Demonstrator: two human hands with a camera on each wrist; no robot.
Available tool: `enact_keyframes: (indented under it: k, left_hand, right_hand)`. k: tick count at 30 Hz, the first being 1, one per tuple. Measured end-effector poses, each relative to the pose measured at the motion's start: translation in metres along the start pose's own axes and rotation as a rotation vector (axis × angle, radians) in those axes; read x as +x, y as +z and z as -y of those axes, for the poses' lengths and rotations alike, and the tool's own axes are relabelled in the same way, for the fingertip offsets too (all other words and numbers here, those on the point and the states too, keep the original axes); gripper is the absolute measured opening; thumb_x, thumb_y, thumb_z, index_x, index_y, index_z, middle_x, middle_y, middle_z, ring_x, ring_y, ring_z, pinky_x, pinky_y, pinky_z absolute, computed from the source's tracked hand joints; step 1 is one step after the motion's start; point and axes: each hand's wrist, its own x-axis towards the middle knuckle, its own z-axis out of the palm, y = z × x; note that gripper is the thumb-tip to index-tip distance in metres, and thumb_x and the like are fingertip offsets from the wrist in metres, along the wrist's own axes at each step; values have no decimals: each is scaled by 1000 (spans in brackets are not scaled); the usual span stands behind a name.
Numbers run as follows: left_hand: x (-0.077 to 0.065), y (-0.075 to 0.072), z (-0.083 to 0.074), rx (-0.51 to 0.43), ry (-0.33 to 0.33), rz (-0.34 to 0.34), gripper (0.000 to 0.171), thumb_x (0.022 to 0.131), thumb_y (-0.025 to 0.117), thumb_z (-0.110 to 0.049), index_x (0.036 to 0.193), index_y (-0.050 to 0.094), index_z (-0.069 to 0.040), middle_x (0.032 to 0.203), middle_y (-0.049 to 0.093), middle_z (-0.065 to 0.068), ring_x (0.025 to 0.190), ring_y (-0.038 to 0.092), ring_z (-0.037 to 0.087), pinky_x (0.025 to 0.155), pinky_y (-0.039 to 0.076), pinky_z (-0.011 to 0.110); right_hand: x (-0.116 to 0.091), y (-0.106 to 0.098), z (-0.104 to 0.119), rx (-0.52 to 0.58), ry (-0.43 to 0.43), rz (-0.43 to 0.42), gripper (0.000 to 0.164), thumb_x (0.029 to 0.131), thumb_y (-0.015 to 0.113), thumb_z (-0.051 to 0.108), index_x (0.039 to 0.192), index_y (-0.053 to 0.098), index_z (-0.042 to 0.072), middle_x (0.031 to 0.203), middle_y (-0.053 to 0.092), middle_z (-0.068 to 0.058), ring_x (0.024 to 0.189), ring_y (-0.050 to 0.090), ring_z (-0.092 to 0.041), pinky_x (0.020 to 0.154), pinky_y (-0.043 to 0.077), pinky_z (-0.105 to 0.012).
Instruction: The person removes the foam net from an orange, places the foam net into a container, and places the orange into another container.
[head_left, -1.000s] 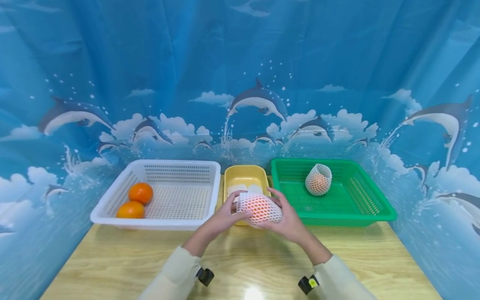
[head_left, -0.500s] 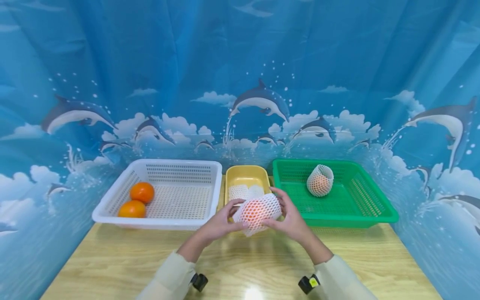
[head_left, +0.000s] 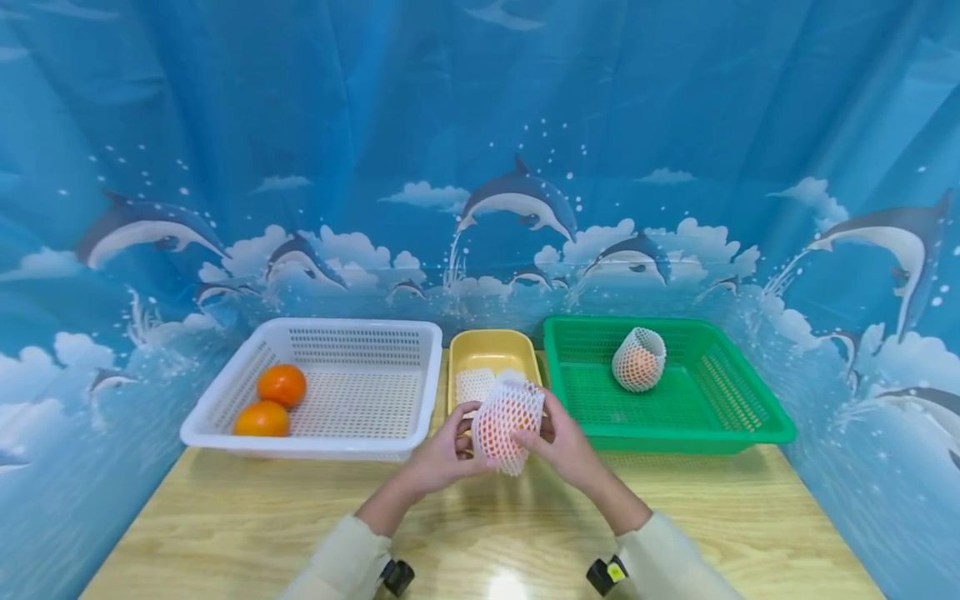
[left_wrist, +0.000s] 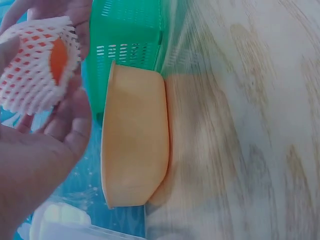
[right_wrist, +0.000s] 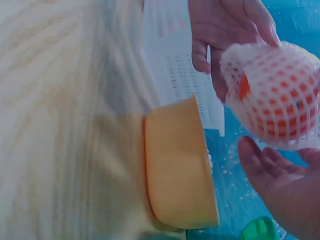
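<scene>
In the head view an orange (head_left: 501, 432) in a white foam net sleeve is held up between both hands, in front of the yellow tray (head_left: 491, 340). My left hand (head_left: 442, 454) grips its left side, the thumb low on the net. On the other side my right hand (head_left: 566, 448) holds it, thumb across the front of the net. Bare orange peel shows through an opening of the foam net (left_wrist: 37, 75) in the left wrist view. The right wrist view shows the netted orange (right_wrist: 280, 100) from its other side. Two white foam nets (head_left: 475, 385) lie in the tray.
At the left stands a white basket (head_left: 375, 450) with two bare oranges (head_left: 272, 400). A green basket (head_left: 697, 442) at the right has one netted orange (head_left: 638, 362) inside. The wooden table (head_left: 495, 533) runs up to a blue dolphin-print curtain (head_left: 480, 108).
The netted orange has been turned between the hands, its sleeve going from lying sideways to tilted more upright. Both hands stay around it, shifting only slightly. Baskets and tray have not moved.
</scene>
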Motion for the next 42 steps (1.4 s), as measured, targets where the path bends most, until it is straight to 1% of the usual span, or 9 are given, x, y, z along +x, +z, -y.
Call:
enact_keyframes:
  k: [5, 10, 14, 19, 21, 25, 29, 34, 42]
  left_hand:
    - [0, 3, -1, 59, 13, 12, 88, 81, 79, -13, 146, 21, -7, 145, 37, 23, 123, 51, 37, 95, 52, 39]
    - [-6, 2, -1, 100, 2, 30, 86, 81, 78, -14, 147, 24, -2, 149, 33, 23, 130, 44, 39, 101, 47, 45]
    - [-10, -2, 1, 104, 16, 78, 78, 86, 72, -13, 147, 25, 1, 148, 36, 23, 134, 40, 38, 105, 43, 44]
    - [-15, -8, 4, 118, 40, 152, 71, 90, 62, -14, 148, 23, 1, 150, 34, 25, 137, 35, 40, 108, 38, 49]
    - [-17, -9, 6, 139, 24, 155, 73, 91, 63, -19, 149, 22, -1, 150, 35, 25, 137, 36, 39, 108, 39, 49]
    - [-19, -8, 9, 190, -15, 151, 77, 90, 69, -26, 149, 27, -2, 139, 49, 22, 125, 51, 34, 98, 49, 36]
    - [-21, -6, 13, 245, -35, 155, 71, 89, 71, -23, 146, 36, -1, 128, 58, 18, 111, 60, 30, 87, 55, 28]
    - [-25, -3, 18, 276, -39, 156, 69, 87, 74, -20, 144, 39, -2, 130, 55, 19, 112, 60, 34, 85, 56, 29]
    - [-29, 0, 23, 374, -17, 139, 68, 86, 75, -24, 142, 42, -4, 136, 53, 17, 122, 53, 38, 93, 53, 37]
  right_hand:
    - [-3, 6, -2, -52, -6, 16, 67, 89, 70, 15, 143, 34, -1, 123, 57, -22, 105, 61, -28, 83, 55, -28]
    - [-7, 5, -5, -97, -18, 28, 68, 86, 75, 18, 141, 39, -2, 120, 59, -18, 105, 61, -26, 86, 55, -28]
    - [-10, 5, -8, -105, -33, 61, 72, 82, 79, 20, 141, 42, 0, 123, 59, -15, 108, 61, -26, 91, 53, -29]
    - [-14, 6, -9, -179, -85, 109, 73, 78, 82, 19, 139, 46, 2, 123, 61, -13, 106, 61, -23, 92, 53, -33]
    - [-16, 7, -10, -214, -98, 129, 72, 77, 82, 21, 137, 47, 3, 123, 61, -12, 105, 62, -22, 91, 53, -34]
    - [-20, 11, -17, -263, -91, 178, 70, 79, 80, 32, 138, 49, 12, 125, 61, -7, 107, 62, -21, 91, 53, -34]
    - [-23, 17, -24, -275, -58, 236, 66, 81, 78, 39, 138, 49, 23, 124, 62, -3, 107, 62, -19, 91, 53, -34]
    - [-28, 21, -30, -290, -17, 266, 66, 80, 77, 44, 138, 49, 28, 123, 62, 2, 110, 60, -17, 94, 51, -37]
    - [-32, 24, -38, -317, -53, 275, 70, 78, 78, 43, 139, 49, 25, 125, 62, 5, 111, 59, -13, 98, 49, -35]
